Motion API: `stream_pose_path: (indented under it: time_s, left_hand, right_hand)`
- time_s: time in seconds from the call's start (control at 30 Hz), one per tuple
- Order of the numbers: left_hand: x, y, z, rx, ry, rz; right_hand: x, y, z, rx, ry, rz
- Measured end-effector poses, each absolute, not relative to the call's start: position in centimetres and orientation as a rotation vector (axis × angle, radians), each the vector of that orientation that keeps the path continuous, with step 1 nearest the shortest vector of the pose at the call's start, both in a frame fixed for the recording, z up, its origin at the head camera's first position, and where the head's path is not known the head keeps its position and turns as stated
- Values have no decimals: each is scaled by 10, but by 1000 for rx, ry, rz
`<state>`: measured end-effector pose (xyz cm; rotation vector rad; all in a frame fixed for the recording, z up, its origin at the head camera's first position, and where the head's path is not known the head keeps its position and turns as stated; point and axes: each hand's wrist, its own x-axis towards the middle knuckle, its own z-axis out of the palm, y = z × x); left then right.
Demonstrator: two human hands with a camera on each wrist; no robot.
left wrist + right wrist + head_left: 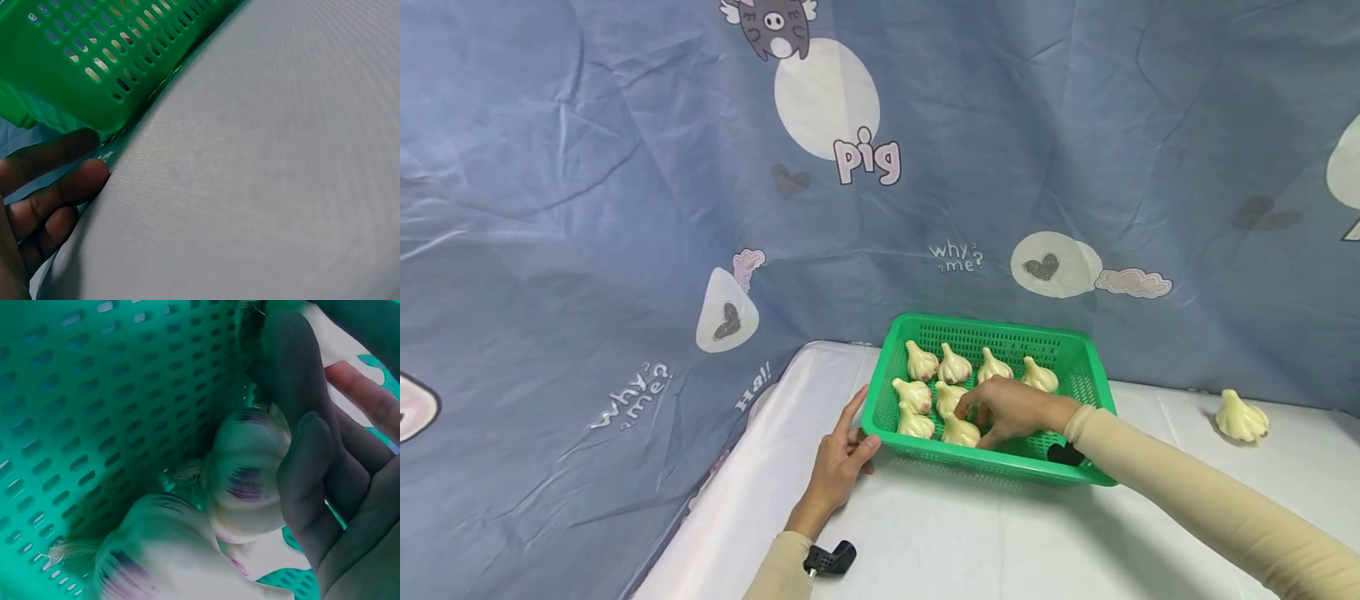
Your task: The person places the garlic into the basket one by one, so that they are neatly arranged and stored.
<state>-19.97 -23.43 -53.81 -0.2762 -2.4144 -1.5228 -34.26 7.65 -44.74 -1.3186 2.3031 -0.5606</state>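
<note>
In the head view, my right hand [1011, 408] reaches into a green plastic basket [985, 457]. Its thumb and fingers pinch a pale garlic bulb [961, 432] in the front row. The right wrist view has the right hand [350, 481] with bent fingers, and garlic bulbs [247, 475] with purple streaks lying beside the basket's slotted wall. Part of the held bulb is hidden behind the fingers. My left hand [838, 458] touches the basket's front left corner from outside, index finger stretched along the side. Close up, the left hand's fingers [62, 187] meet the lower corner.
Several more garlic bulbs [955, 364] lie in rows inside the basket. One garlic bulb [1242, 418] sits alone on the white tabletop [970, 533], right of the basket. Behind the table hangs a blue printed cloth [985, 125].
</note>
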Motion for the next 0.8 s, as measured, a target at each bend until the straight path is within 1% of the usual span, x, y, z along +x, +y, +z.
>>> stream_pose_path:
  time_s: [0.27,0.47,0.6,0.8]
  left_hand:
    - [-200,-233,-537,-287,-2423,-1516]
    - [-198,-233,-536,-280,-2427,-1499]
    - [-197,-233,-535,-267,-2433,-1494]
    - [-198,-233,-535,-270,-2430,-1484]
  right_hand:
    - [-345,94,-440,-1284,2244,-691]
    - [-350,116,-423,-1282,2262,-844]
    - [-353,137,-408,-1252,2331,-905]
    - [-356,185,-394,-1149,2543,-911]
